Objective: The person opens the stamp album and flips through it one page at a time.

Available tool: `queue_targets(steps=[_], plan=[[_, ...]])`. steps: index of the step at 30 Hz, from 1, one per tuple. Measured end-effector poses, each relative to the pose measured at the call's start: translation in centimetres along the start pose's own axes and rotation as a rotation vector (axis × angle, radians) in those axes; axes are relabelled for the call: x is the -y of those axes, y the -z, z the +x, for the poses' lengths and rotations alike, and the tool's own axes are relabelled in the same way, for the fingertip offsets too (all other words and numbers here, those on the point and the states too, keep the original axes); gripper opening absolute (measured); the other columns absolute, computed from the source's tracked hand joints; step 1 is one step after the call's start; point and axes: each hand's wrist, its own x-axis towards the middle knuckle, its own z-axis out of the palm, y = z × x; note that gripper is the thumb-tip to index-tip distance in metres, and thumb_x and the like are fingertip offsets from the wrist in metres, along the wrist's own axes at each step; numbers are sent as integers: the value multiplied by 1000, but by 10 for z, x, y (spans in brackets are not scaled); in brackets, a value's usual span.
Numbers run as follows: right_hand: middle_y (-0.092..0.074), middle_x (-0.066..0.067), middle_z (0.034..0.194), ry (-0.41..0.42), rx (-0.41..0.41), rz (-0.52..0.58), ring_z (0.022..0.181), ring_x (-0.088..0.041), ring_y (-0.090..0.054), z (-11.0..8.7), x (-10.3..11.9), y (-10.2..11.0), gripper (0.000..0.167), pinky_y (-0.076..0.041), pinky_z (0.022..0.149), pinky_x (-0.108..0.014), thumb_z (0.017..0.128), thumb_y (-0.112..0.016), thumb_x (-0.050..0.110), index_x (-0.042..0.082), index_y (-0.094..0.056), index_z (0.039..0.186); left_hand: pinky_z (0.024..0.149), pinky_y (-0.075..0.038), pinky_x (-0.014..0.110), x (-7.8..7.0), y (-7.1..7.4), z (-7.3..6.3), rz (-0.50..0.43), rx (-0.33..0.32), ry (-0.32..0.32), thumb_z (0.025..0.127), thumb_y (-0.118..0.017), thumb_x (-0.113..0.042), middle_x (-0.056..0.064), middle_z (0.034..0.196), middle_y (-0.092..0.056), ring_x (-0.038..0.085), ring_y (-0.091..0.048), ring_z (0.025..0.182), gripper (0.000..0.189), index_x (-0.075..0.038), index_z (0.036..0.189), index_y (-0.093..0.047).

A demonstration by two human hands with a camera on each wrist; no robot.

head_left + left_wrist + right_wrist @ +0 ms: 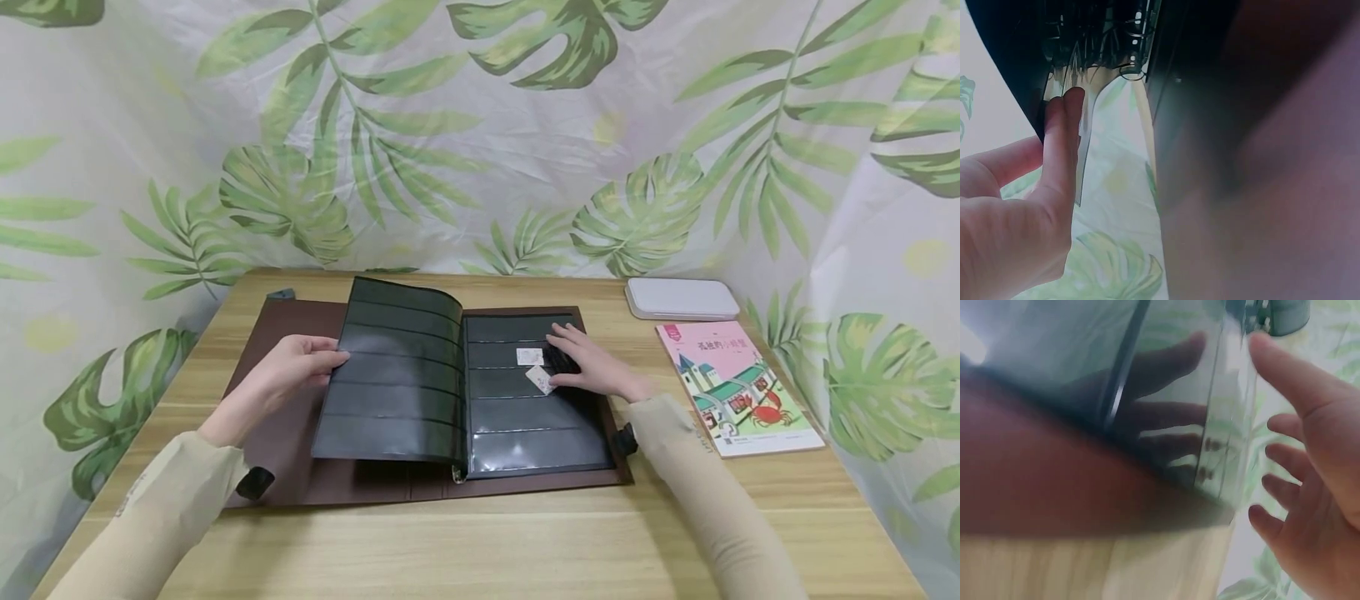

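A stamp album [288, 450] with a brown cover lies spread on the table, its black pages divided into clear strips. My left hand [288, 371] pinches the outer edge of a raised page [397, 383] between thumb and fingers. The left wrist view shows the binder rings [1132, 75] beyond those fingers. Over the right page [502, 412], my right hand [592, 362] hovers with fingers spread. Beside its fingertips are two small stamps, one level [529, 357] and one tilted [539, 380]. In the right wrist view, the glossy page [1166, 381] mirrors the spread fingers.
To the right of the album lies a pink picture book [738, 387] with a crab on its cover. A white case [681, 298] sits behind it. The wooden table [480, 550] meets a leaf-patterned cloth [525, 150] at its back edge.
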Motion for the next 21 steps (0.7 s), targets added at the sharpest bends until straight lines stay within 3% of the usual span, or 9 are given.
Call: queue_targets(steps=[6,12,21], plan=[[-27,-24,161,-46,76,39,149,-44,-26,-3,-13,2,84,-29,118,-58,85,-77,40,-1,-41,149,85,-53,14,9,1,2,-10,-5,5,101,-56,-26,33,157,-28,-16,-53,98,72,16,150,-24],[-25,-22,162,-87,127,41,149,-42,-27,-3,-17,0,88,-32,117,-57,83,-77,44,2,-40,150,82,-53,12,16,0,1,-20,0,32,102,-54,-25,33,156,-29,-19,-53,93,70,17,149,-24],[-25,-23,162,-107,135,35,149,-42,-28,-1,-18,0,89,-33,117,-57,82,-78,46,2,-41,150,80,-53,13,18,-2,2,-14,-23,40,101,-56,-24,33,151,-37,-19,-54,89,69,18,148,-27]])
